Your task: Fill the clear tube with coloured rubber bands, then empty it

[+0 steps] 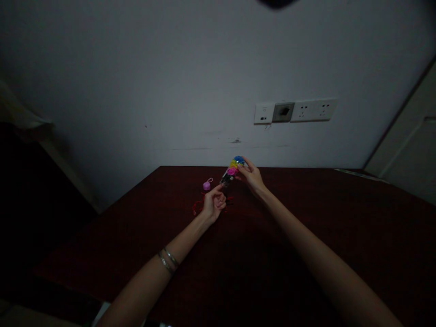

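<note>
My right hand [251,176] is closed around the upper part of a clear bottle [226,177], which is tilted with its lower end toward my left hand. Blue, yellow, pink and black small pieces, perhaps elastic bands, show in layers through its wall. My left hand [214,203] is palm up below it, index finger stretched to the bottle's lower end and the other fingers loosely curled. Nothing is visible in that palm. A purple cap [206,186] with a loop sits on the table just beyond my left hand. Thin red strands [195,208] lie beside and behind that hand.
The dark reddish table [299,195] reaches back to a pale wall [190,91]. Sockets and a switch plate [313,110] are set in the wall at the right. A pale door [408,136] stands at far right, and a dark piece of furniture [41,181] at left.
</note>
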A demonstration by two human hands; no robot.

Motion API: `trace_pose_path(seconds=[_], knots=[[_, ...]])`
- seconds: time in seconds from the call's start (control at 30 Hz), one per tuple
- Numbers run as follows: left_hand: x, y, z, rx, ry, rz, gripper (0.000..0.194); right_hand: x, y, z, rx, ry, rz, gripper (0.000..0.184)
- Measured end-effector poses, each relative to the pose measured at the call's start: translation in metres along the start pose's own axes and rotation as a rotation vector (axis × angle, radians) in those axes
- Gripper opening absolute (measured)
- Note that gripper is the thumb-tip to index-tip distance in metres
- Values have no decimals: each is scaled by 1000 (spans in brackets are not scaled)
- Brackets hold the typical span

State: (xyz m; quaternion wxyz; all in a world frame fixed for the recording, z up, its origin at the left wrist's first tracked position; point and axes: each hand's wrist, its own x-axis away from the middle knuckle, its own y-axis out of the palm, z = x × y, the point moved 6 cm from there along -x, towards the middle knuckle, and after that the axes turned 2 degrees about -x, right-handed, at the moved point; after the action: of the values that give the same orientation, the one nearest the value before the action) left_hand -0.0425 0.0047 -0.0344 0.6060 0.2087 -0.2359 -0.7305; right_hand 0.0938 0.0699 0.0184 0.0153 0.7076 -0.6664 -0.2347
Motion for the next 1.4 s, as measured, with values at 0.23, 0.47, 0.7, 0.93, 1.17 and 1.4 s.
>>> trace_pose_path(seconds=[0.23, 0.47, 0.7, 0.93, 1.17, 1.4], knots=[[5, 12, -7, 232, -172, -248, 40, 2, 9, 0, 10, -28, -118, 68], [10, 15, -8, 299, -234, -287, 23, 8, 22, -1, 20, -26, -273, 69], [8, 10, -6, 295, -237, -249, 22, 7, 20, -1, 24, -9, -247, 69], [1, 1, -7, 279, -173, -129, 18, 1, 9, 6, 10, 10, -154, 66], [-7, -16, -11, 150, -178, 126, 9, -5, -4, 7, 12, -10, -75, 62], [-12, -28, -12, -129, -115, 159, 10, -12, -15, 0, 9, -12, -17, 64]])
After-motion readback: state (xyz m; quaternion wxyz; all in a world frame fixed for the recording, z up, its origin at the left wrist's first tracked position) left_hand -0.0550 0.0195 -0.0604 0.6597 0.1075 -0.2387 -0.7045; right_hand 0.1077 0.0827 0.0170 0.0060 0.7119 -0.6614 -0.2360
